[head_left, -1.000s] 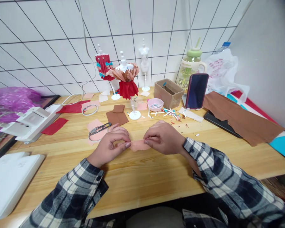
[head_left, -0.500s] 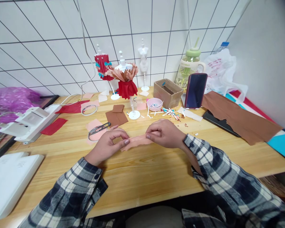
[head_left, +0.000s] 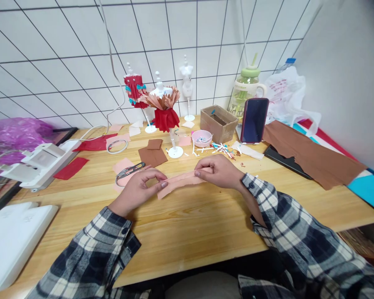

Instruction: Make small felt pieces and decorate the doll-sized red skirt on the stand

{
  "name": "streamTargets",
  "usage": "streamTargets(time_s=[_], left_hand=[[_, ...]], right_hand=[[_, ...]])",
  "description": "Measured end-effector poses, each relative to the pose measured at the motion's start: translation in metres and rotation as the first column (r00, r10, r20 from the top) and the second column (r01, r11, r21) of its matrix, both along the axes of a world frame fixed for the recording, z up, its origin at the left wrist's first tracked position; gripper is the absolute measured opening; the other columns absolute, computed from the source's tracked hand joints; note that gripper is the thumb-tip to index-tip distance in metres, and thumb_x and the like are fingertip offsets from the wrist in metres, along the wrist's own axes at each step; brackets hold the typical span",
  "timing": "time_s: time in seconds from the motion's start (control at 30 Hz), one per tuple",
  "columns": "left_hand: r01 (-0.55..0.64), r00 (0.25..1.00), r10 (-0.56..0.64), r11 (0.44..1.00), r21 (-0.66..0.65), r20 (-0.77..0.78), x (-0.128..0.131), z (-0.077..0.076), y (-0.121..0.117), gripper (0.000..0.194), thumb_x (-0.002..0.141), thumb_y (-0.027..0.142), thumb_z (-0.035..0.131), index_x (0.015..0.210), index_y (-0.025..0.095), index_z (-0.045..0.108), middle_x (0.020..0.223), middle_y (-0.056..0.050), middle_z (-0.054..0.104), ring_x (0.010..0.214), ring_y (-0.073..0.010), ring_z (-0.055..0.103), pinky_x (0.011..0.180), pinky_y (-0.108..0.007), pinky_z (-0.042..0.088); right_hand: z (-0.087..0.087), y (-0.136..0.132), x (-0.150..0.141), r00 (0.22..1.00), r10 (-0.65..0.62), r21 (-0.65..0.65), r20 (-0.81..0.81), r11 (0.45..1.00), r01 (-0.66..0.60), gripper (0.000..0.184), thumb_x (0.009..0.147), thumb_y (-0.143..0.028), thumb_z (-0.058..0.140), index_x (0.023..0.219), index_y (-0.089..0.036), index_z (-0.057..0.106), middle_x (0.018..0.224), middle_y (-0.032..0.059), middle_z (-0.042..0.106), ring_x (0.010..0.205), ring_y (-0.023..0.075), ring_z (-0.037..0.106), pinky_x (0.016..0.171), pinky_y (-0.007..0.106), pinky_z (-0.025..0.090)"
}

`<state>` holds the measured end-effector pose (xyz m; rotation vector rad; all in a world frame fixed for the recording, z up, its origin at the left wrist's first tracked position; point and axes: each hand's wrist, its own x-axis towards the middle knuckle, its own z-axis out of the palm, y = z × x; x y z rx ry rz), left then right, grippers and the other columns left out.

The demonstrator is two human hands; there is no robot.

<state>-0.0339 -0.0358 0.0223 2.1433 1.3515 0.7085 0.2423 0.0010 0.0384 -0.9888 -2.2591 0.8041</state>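
A strip of pink crepe paper point(head_left: 181, 181) stretches between my two hands, a little above the wooden table. One long edge is folded over, and the lower edge is uneven. My left hand point(head_left: 139, 187) pinches its left end between thumb and fingers. Near the strip's right end, my right hand point(head_left: 221, 171) pinches it the same way. Just beyond my left hand, thread snips point(head_left: 129, 169) lie on a piece of pink paper. Brown paper pieces point(head_left: 152, 157) lie behind the strip, beside a small mannequin with a red paper skirt point(head_left: 166, 119) and pointed pink and brown layers.
A pink bowl point(head_left: 202, 138), paper scraps, a cardboard box point(head_left: 218, 123) and a propped phone point(head_left: 254, 120) stand behind my right hand. Brown paper point(head_left: 314, 153) covers the right side. A power strip point(head_left: 46, 164) and white slab point(head_left: 17, 243) lie left.
More of the pink strip now shows between my hands, and its right end has come into view past my right fingers. The camera view has shifted slightly.
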Motion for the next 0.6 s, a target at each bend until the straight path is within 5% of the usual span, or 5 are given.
streamTargets(time_s=[0.3, 0.43, 0.6], left_hand=[[-0.069, 0.997, 0.069, 0.998, 0.004, -0.031, 0.0, 0.0, 0.003, 0.029, 0.081, 0.047, 0.062, 0.083, 0.019, 0.069, 0.085, -0.005, 0.07, 0.082, -0.0202, 0.063, 0.078, -0.032, 0.047], [-0.05, 0.996, 0.049, 0.999, 0.0, -0.078, 0.005, -0.002, 0.002, 0.027, 0.083, 0.045, 0.06, 0.08, 0.02, 0.069, 0.08, -0.003, 0.069, 0.079, -0.0191, 0.062, 0.078, -0.032, 0.046], [0.015, 0.985, -0.018, 1.0, -0.022, -0.169, 0.019, -0.005, -0.002, 0.02, 0.084, 0.038, 0.058, 0.08, 0.021, 0.068, 0.078, -0.001, 0.07, 0.08, -0.0179, 0.062, 0.091, -0.036, 0.042]], right_hand=[[-0.003, 0.006, 0.003, 0.998, -0.039, -0.04, 0.058, 0.998, 0.041, 0.014, 0.082, -0.026, 0.061, 0.08, -0.017, 0.072, 0.071, 0.0005, 0.07, 0.069, 0.0134, 0.061, 0.065, 0.024, 0.038], [-0.007, 0.01, 0.004, 0.977, -0.04, -0.009, 0.209, 0.999, 0.043, 0.016, 0.081, -0.023, 0.057, 0.078, -0.017, 0.072, 0.073, 0.0022, 0.069, 0.072, 0.0161, 0.06, 0.066, 0.027, 0.039], [-0.014, 0.007, -0.002, 0.953, -0.048, 0.149, 0.299, 0.989, 0.003, 0.04, 0.075, -0.02, 0.059, 0.114, -0.021, 0.067, 0.118, 0.0071, 0.065, 0.111, 0.0257, 0.054, 0.095, 0.039, 0.036]])
